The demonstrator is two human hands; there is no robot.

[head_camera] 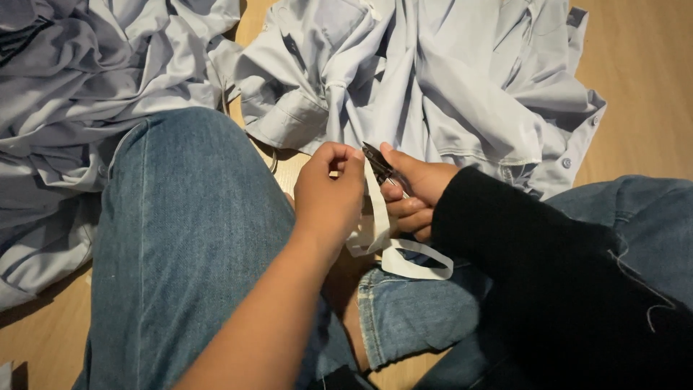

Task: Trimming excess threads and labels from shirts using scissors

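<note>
A white fabric strip (393,249) is pinched in the left hand (328,195) above the jeans (180,238); small dark snips (378,163) are clasped in the right hand (417,195); pale blue shirts (433,79) lie heaped on the floor (642,79).

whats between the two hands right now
In the head view, a white fabric strip runs down between the left hand and the right hand, which holds small dark snips.

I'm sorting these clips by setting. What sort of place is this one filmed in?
Probably a home or small garment workroom: the person sits on a wooden floor among heaped pale blue shirts, right hand holding small snips and left hand holding a white strip.
</note>
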